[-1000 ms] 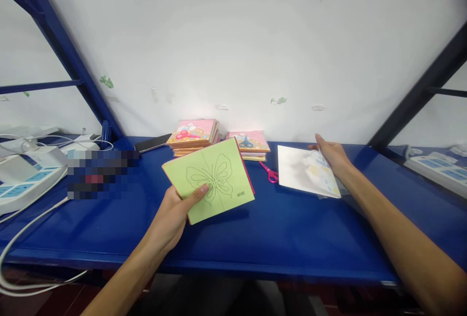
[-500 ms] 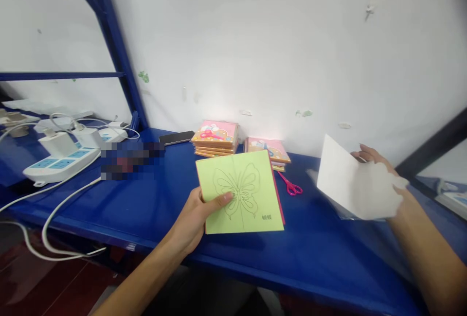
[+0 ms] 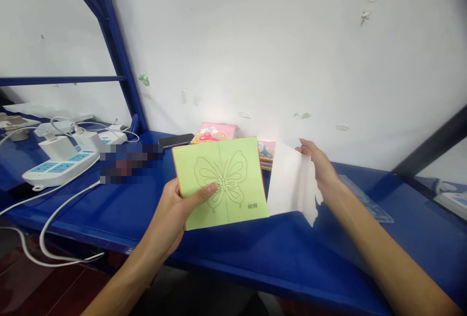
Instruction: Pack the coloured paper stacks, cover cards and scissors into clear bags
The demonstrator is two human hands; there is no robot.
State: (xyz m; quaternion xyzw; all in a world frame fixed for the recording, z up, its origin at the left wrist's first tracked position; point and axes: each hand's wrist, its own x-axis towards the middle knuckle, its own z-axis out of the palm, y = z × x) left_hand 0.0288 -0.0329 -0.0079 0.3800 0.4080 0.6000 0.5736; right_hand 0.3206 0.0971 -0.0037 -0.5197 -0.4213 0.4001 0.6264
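A yellow-green booklet (image 3: 233,160) with a butterfly line drawing is gripped by my left hand (image 3: 175,209), thumb on top of the page and fingers behind it. Right beside it, my right hand (image 3: 317,165) holds a white sheet of paper (image 3: 288,180) with a ragged, cut right edge. Behind the booklet, two stacks of pink-covered booklets stand near the wall, the left stack (image 3: 215,132) and the right stack (image 3: 267,151), both partly hidden. The pink scissors are hidden from view.
On the blue table (image 3: 226,253) a black phone (image 3: 176,140) lies left of the stacks. White power strips (image 3: 62,166) with plugs and cables fill the left side. A clear plastic sleeve (image 3: 368,201) lies at the right, under my forearm. A blue metal frame (image 3: 113,39) rises at the left.
My right hand has brought the white sheet left, close to the booklet. My left hand and the booklet have shifted slightly left and up. The scissors have become hidden and the plastic sleeve more visible.
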